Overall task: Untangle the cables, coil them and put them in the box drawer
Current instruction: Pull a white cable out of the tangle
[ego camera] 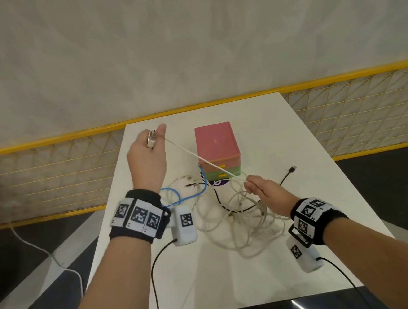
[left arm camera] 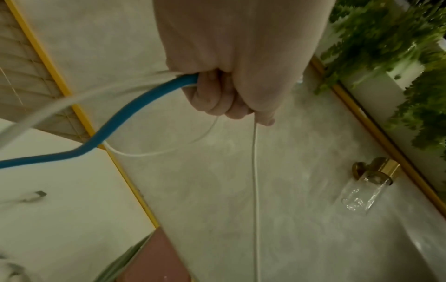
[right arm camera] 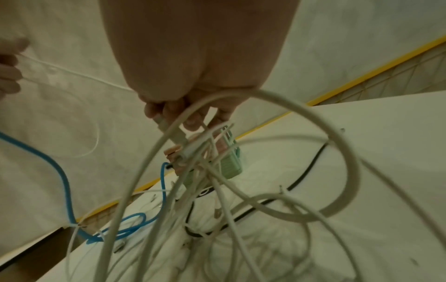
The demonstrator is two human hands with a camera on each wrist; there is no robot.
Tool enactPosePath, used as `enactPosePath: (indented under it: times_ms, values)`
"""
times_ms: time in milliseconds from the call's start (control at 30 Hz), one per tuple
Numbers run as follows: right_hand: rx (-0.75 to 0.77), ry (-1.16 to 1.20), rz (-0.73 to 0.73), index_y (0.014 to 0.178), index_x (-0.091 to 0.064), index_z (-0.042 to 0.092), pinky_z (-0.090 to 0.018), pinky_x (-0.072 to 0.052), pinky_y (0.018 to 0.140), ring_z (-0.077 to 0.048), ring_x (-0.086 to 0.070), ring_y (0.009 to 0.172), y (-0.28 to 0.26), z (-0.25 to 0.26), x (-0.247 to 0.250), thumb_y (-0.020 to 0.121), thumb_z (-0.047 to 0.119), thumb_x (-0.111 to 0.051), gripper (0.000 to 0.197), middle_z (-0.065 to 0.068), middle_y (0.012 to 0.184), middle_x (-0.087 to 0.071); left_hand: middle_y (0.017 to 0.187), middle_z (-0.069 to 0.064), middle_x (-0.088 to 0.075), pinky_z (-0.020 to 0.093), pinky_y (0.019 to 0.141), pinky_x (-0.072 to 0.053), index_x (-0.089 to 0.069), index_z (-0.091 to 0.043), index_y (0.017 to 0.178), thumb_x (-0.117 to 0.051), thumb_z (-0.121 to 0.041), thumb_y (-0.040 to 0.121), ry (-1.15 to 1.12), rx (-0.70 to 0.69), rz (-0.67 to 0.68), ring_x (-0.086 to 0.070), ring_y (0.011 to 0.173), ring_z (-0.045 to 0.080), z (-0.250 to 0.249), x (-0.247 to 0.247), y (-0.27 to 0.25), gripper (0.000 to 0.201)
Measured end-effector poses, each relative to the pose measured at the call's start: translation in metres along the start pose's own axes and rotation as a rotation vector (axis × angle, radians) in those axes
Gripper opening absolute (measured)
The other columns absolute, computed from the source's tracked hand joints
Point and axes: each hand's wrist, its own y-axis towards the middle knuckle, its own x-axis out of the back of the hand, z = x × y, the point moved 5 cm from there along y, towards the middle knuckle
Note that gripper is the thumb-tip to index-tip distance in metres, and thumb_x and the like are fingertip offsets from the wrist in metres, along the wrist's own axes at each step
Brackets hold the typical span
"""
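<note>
Left hand [ego camera: 146, 157], raised, grips white cable [ego camera: 198, 156] and blue cable [left arm camera: 135, 106]; right hand [ego camera: 268, 193] pinches the white cable above tangle [ego camera: 240, 220] before drawer box [ego camera: 217, 148]. Untangling step; next, the strand should be drawn free.

A white bench [ego camera: 282, 132] is seen under a loose heap of off-white cables [ego camera: 241, 225], through which a bright blue cable [ego camera: 177, 201] and a black cable [ego camera: 284, 178] are threaded. A thin white cable [ego camera: 198, 156] is stretched across a box [ego camera: 215, 141] coloured pink on top, with a pale green drawer tier [ego camera: 224, 173] below and small yellow tabs on its front. A dark purple patch is visible beneath the box. Black wristbands [ego camera: 139, 216] bearing black-and-white square checker markers are worn on both wrists. A yellow-framed rail [ego camera: 49, 140] with pale yellow wire mesh is set against a mottled grey-white wall. Green foliage [left arm camera: 386, 38] is shown in the left wrist view.
</note>
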Motion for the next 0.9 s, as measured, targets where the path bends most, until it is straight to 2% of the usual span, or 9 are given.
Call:
enactPosePath:
  times_ms: [100, 200, 300, 367, 467, 600, 733, 800, 900]
  values:
    - [0.017, -0.001, 0.009, 0.076, -0.039, 0.029, -0.017, -0.037, 0.068, -0.003, -0.043, 0.065, 0.004, 0.007, -0.001, 0.102, 0.026, -0.029, 0.028, 0.008, 0.072, -0.046, 0.074, -0.004, -0.054, 0.024, 0.063, -0.034, -0.057, -0.015, 0.114, -0.053, -0.035, 0.098, 0.129, -0.02, 0.007, -0.051, 0.067, 0.017, 0.001, -0.004, -0.004, 0.026]
    - [0.051, -0.016, 0.03, 0.083, -0.044, 0.018, -0.014, -0.036, 0.066, -0.002, -0.042, 0.064, 0.009, 0.016, -0.004, 0.102, 0.024, -0.03, 0.025, 0.009, 0.072, -0.045, 0.075, -0.008, -0.057, 0.023, 0.066, -0.039, -0.036, -0.038, 0.144, -0.052, -0.028, 0.098, 0.276, -0.115, 0.353, -0.053, 0.058, 0.002, 0.001, -0.042, -0.039, 0.05]
    - [0.082, 0.015, 0.028, 0.082, -0.046, 0.031, -0.016, -0.037, 0.068, -0.006, -0.045, 0.068, 0.011, 0.027, -0.006, 0.101, 0.026, -0.03, 0.025, 0.008, 0.075, -0.046, 0.074, -0.002, -0.058, 0.028, 0.061, -0.04, -0.056, -0.028, 0.124, -0.053, -0.038, 0.096, 0.341, -0.157, 0.698, -0.049, 0.056, 0.012, 0.012, -0.084, -0.084, 0.029]
    - [0.111, 0.047, 0.029, 0.08, -0.045, 0.047, -0.011, -0.037, 0.069, -0.001, -0.046, 0.07, 0.01, 0.036, -0.004, 0.101, 0.023, -0.031, 0.035, 0.013, 0.075, -0.047, 0.06, -0.002, -0.049, 0.032, 0.056, -0.036, -0.056, -0.015, 0.094, -0.05, -0.044, 0.097, 0.316, -0.134, 0.77, -0.043, 0.055, 0.019, 0.021, -0.096, -0.097, 0.03]
    - [0.144, 0.03, 0.047, 0.089, -0.043, 0.052, -0.015, -0.04, 0.076, -0.001, -0.048, 0.074, 0.008, 0.039, -0.004, 0.102, 0.027, -0.028, 0.032, 0.009, 0.081, -0.049, 0.053, -0.003, -0.043, 0.035, 0.053, -0.035, -0.044, -0.026, 0.072, -0.051, -0.034, 0.098, 0.347, -0.168, 0.765, -0.04, 0.049, 0.014, 0.022, -0.097, -0.094, 0.028]
    - [0.019, 0.014, 0.019, 0.077, -0.036, 0.029, -0.033, -0.042, 0.071, -0.014, -0.045, 0.065, 0.001, 0.007, -0.006, 0.102, 0.026, -0.029, 0.026, 0.005, 0.071, -0.046, 0.071, -0.018, -0.061, 0.016, 0.045, -0.034, -0.056, -0.015, 0.09, -0.049, -0.026, 0.1, 0.257, -0.089, 0.526, -0.043, 0.042, 0.004, 0.013, -0.07, -0.061, 0.016]
    - [0.005, -0.033, 0.028, 0.074, -0.035, 0.029, -0.031, -0.04, 0.068, -0.012, -0.043, 0.062, -0.005, -0.005, -0.011, 0.102, 0.027, -0.029, 0.028, 0.007, 0.067, -0.044, 0.054, -0.002, -0.045, 0.031, 0.053, -0.036, -0.045, -0.024, 0.076, -0.047, -0.035, 0.1, 0.3, -0.094, 0.408, -0.044, 0.053, 0.017, 0.014, -0.055, -0.048, 0.027]
    - [0.013, -0.041, 0.026, 0.078, -0.038, 0.026, -0.036, -0.044, 0.07, -0.022, -0.049, 0.066, -0.003, 0.0, -0.01, 0.102, 0.027, -0.028, 0.026, -0.002, 0.071, -0.051, 0.063, -0.003, -0.052, 0.033, 0.058, -0.041, -0.052, -0.023, 0.099, -0.048, -0.024, 0.099, 0.269, -0.072, 0.437, -0.051, 0.058, 0.021, 0.014, -0.06, -0.056, 0.005]
    - [0.061, -0.044, 0.043, 0.088, -0.044, 0.017, -0.031, -0.044, 0.073, -0.021, -0.053, 0.071, 0.002, 0.012, -0.01, 0.102, 0.022, -0.03, 0.021, 0.003, 0.075, -0.052, 0.065, -0.016, -0.046, 0.032, 0.061, -0.043, -0.046, -0.029, 0.13, -0.049, -0.026, 0.099, 0.364, -0.152, 0.649, -0.056, 0.063, 0.019, 0.009, -0.084, -0.082, 0.032]
